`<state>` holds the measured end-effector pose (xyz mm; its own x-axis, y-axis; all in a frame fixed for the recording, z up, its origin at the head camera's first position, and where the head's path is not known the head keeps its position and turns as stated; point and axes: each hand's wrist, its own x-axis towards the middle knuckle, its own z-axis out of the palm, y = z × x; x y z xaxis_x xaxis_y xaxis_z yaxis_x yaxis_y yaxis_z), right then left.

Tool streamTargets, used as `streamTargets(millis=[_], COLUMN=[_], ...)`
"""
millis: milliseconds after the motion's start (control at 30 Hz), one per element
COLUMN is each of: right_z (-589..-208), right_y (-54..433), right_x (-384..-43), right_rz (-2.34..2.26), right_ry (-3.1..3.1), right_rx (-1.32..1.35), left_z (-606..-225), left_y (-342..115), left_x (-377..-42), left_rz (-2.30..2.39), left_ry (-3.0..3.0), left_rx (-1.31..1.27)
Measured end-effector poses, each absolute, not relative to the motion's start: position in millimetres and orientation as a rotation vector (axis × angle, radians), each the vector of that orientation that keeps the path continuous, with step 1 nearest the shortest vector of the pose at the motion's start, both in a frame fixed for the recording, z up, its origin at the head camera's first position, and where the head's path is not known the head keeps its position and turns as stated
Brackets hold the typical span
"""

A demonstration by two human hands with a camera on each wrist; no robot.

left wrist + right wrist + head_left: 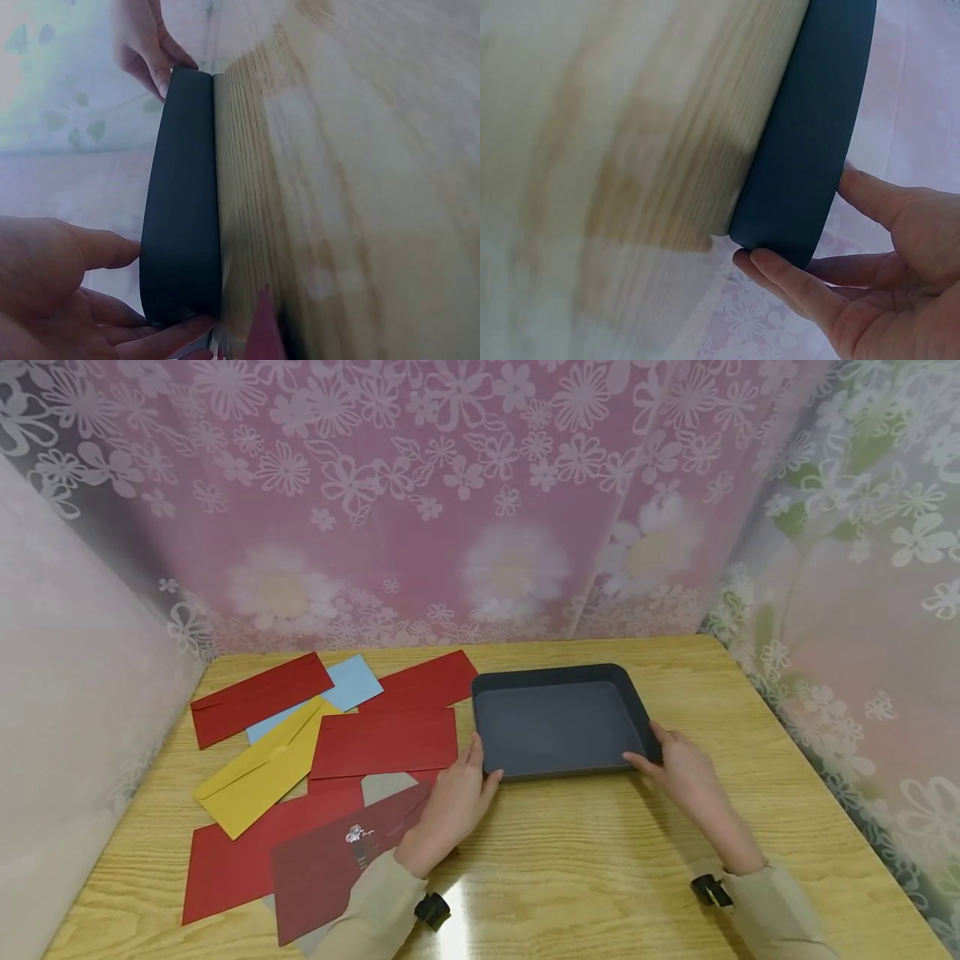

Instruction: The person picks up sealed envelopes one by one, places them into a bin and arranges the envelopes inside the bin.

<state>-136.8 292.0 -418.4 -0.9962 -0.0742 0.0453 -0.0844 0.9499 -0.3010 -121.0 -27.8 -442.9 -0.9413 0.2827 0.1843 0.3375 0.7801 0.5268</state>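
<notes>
A dark grey rectangular baking tray (555,727) lies level at the middle right of the wooden table, its inside bare. My left hand (456,802) grips its near left corner, thumb on the near rim and fingers along the left wall. At the near right corner my right hand (684,772) holds it, the thumb over the rim. Both wrist views show the tray's outer wall (180,202) close against the tabletop; whether it touches is unclear. In the right wrist view, fingers (799,281) curl around the corner.
Left of the tray lie several overlapping envelopes: red ones (384,742), a yellow one (270,764), a light blue one (355,683) and a dark red one (322,868) with a white print. Flowered curtains (465,527) stand behind and beside the wooden table (585,868).
</notes>
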Motion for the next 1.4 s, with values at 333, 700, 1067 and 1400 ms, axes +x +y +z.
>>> streamTargets(millis=[333, 700, 1067, 1400], right_z=[-421.4, -419.8, -422.2, -430.5], right_y=[282.0, 274.7, 278.6, 268.8], right_x=[-131.1, -121.2, -119.3, -129.3], right_rz=[0.474, 0.45, 0.408, 0.159], right_ry=[-3.06, -3.035, -2.813, -2.618], right_rx=[0.136, 0.157, 0.381, 0.771], left_z=[-442.5, -443.0, -444.2, -443.4], left_y=[-38.1, -42.9, -42.2, -45.1], left_x=[-117.7, -109.3, -109.5, -110.5], left_rz=[-0.907, -0.9, -0.893, -0.873], left_ry=[-2.883, -2.892, -2.898, -2.874], left_rx=[-0.493, -0.475, -0.473, -0.495])
